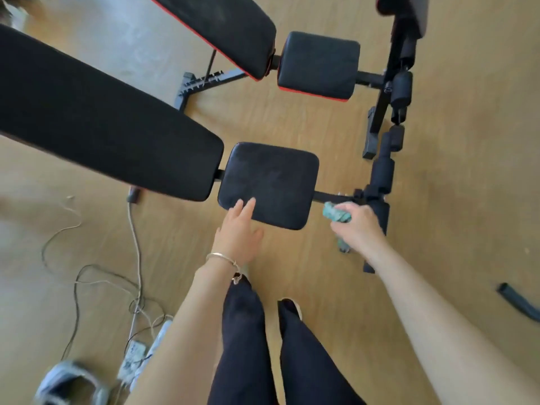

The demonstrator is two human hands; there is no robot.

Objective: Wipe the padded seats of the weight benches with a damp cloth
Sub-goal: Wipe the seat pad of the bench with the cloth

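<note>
The near bench's black padded seat (270,182) sits at the centre, with its long black backrest (96,118) stretching to the left. My left hand (238,229) has straight fingers whose tips lie over the seat's front left corner. To the right of the seat my right hand (358,222) grips a bunched green cloth (336,212), held just off the seat's right edge. A second bench stands behind, with a red-trimmed seat (318,65) and backrest (216,27).
Black foam leg rollers and frame (381,171) stand right of the seats. Loose cables (134,247) and a power strip (137,358) lie on the wooden floor at left, a shoe (70,384) at lower left. My legs (263,346) stand in front of the seat.
</note>
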